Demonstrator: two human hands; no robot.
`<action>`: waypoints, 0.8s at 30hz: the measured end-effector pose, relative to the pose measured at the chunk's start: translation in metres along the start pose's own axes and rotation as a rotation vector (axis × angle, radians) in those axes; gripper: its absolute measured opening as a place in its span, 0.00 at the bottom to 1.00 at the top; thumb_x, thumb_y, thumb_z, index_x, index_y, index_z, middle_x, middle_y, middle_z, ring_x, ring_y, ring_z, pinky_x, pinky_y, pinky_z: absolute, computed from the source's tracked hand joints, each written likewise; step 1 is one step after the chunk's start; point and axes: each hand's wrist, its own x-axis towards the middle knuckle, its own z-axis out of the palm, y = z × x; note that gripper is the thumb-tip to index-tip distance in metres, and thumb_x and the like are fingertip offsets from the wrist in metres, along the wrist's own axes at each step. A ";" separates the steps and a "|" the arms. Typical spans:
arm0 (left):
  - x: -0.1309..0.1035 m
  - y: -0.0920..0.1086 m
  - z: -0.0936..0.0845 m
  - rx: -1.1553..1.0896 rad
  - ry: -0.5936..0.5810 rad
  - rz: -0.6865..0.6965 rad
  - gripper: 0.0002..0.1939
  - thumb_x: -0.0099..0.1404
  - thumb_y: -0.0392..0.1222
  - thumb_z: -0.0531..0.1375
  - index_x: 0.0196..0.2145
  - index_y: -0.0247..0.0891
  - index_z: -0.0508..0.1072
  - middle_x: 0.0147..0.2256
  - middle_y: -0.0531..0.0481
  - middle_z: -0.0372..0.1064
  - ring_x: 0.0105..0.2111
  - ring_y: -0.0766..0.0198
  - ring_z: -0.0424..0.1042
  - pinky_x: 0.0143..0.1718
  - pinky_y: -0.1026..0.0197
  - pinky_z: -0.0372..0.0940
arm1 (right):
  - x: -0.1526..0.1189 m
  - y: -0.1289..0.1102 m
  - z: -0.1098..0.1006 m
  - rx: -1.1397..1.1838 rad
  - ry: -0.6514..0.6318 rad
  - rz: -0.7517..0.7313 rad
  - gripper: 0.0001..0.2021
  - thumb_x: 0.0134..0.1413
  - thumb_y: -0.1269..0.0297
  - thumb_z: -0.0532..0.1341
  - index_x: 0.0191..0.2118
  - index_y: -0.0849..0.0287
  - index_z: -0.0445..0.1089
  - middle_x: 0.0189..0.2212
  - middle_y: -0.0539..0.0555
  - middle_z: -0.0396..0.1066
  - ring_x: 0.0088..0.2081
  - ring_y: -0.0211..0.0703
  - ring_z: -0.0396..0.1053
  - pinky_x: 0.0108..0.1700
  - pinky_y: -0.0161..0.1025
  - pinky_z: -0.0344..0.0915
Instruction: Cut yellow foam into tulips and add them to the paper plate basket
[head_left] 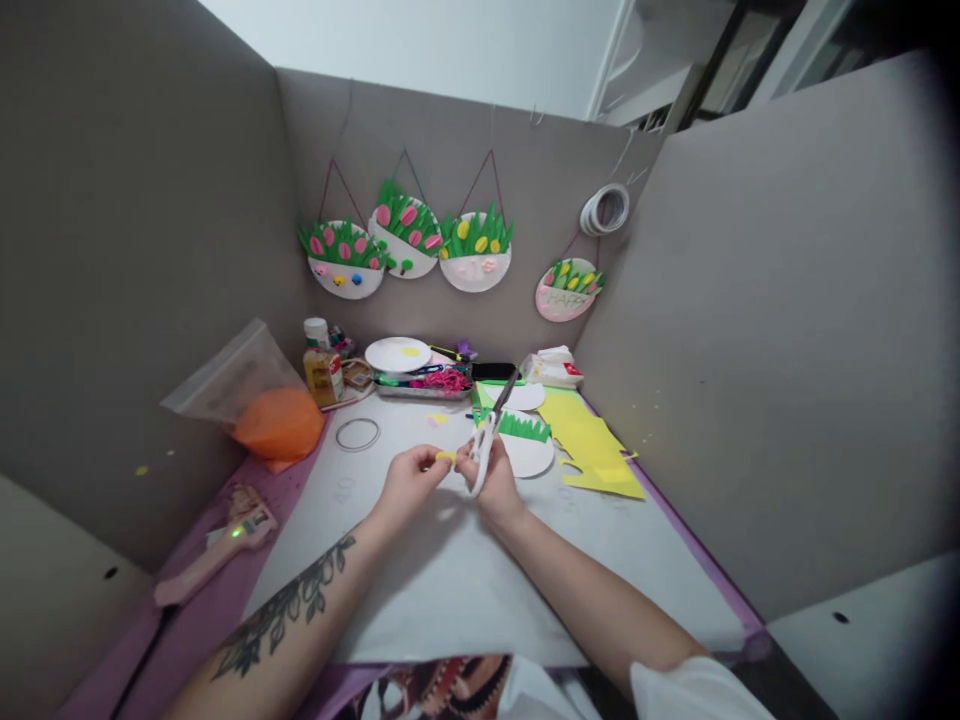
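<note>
Over the middle of the white table sheet, my left hand (411, 478) pinches a small yellow paper piece (445, 457) between thumb and fingertips. Close by on the right, my right hand (498, 482) is closed around white-handled scissors (486, 446), their blades angled up and away from me. The fingertips of that hand come right up to the yellow piece; whether they grip it too I cannot tell. Just beyond my right hand lies a white paper-plate piece (528, 456) with a green paper grass strip (525, 427) along its top, partly hidden by the hand and scissors.
Cut yellow paper (596, 445) lies to the right. A metal tray (424, 390) of supplies and a white plate (397, 354) stand at the back. On the left are a glue gun (217, 560), a bag with orange contents (277, 425) and a metal ring (358, 434). Grey panels enclose three sides.
</note>
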 end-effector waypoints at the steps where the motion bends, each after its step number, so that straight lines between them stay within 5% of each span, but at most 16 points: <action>1: 0.001 0.000 -0.002 -0.005 0.016 0.000 0.13 0.52 0.49 0.59 0.24 0.34 0.72 0.22 0.52 0.68 0.23 0.67 0.63 0.26 0.66 0.57 | -0.001 0.000 -0.001 -0.013 -0.030 0.006 0.13 0.45 0.59 0.60 0.33 0.56 0.56 0.27 0.48 0.64 0.29 0.37 0.63 0.34 0.38 0.63; 12: 0.018 -0.003 -0.037 -0.157 0.183 0.012 0.14 0.51 0.49 0.61 0.26 0.33 0.72 0.27 0.48 0.72 0.29 0.64 0.69 0.30 0.64 0.61 | -0.003 -0.009 -0.024 -0.034 -0.587 0.324 0.12 0.45 0.59 0.61 0.32 0.58 0.58 0.25 0.49 0.65 0.23 0.34 0.65 0.25 0.33 0.62; 24: 0.015 0.000 -0.025 -0.362 0.318 -0.086 0.13 0.49 0.46 0.62 0.28 0.32 0.73 0.28 0.48 0.71 0.32 0.64 0.69 0.32 0.64 0.63 | -0.017 0.000 -0.008 0.034 -0.789 0.293 0.28 0.45 0.40 0.56 0.41 0.59 0.56 0.28 0.50 0.64 0.24 0.35 0.66 0.22 0.32 0.61</action>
